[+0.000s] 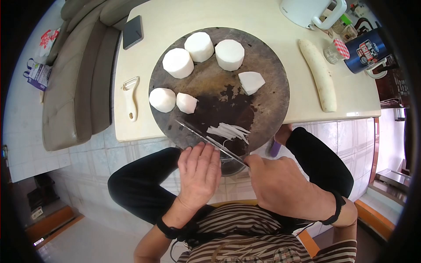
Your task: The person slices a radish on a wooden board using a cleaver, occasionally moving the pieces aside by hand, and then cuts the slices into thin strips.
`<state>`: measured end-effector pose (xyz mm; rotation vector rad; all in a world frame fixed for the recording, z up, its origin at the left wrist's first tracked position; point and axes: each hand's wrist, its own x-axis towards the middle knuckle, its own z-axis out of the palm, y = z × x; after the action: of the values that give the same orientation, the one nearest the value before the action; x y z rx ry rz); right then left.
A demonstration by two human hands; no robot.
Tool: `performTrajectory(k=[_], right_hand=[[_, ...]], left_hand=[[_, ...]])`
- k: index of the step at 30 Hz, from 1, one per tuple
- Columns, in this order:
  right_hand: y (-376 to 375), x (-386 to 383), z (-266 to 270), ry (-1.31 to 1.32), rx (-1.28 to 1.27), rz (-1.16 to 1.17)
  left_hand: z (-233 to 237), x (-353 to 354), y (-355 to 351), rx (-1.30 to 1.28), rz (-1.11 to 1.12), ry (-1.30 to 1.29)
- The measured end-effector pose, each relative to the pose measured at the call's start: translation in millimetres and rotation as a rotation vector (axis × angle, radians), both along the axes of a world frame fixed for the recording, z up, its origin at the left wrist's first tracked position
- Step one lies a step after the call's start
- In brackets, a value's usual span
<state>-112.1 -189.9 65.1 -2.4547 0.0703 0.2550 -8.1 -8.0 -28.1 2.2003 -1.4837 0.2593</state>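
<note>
My right hand [280, 182] is wrapped round the handle of a kitchen knife [228, 151], whose blade slants up to the left over the near edge of a round, dark-stained chopping board [263, 52]. The fingers of my left hand [199, 171] are stretched out, tips at the side of the blade; anything beneath them is hidden. Just beyond the blade lies a small pile of white radish strips [229, 130]. Several peeled radish chunks stand further back, among them a thick round [230, 55]. A cut piece [251, 82] rests at the right, and a smaller one [187, 103] at the left.
An uncut white radish [318, 74] lies on the table right of the board. A peeler [130, 98] and a phone [133, 32] are on the left. A white kettle [305, 12], a jar [336, 51] and a blue mug [367, 50] stand at the back right.
</note>
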Motion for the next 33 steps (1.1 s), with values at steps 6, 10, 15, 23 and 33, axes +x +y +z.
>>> performTrajectory(k=[6,10,15,23,33], right_hand=[[5,6,-2,-0.056,-0.039,0.003],[13,21,-8,-0.053,-0.017,-0.009],[16,28,-11,-0.149,-0.078,-0.008],[-6,16,-11,-0.169,-0.126,-0.037],[-34,14,3,-0.173,0.504,-0.297]], left_hand=[[1,0,0,0.002,-0.003,0.002],[1,0,0,0.005,-0.009,-0.007],[7,0,2,0.036,0.005,-0.01],[14,0,-1,0.042,0.045,-0.01],[33,20,-9,-0.37,0.194,0.771]])
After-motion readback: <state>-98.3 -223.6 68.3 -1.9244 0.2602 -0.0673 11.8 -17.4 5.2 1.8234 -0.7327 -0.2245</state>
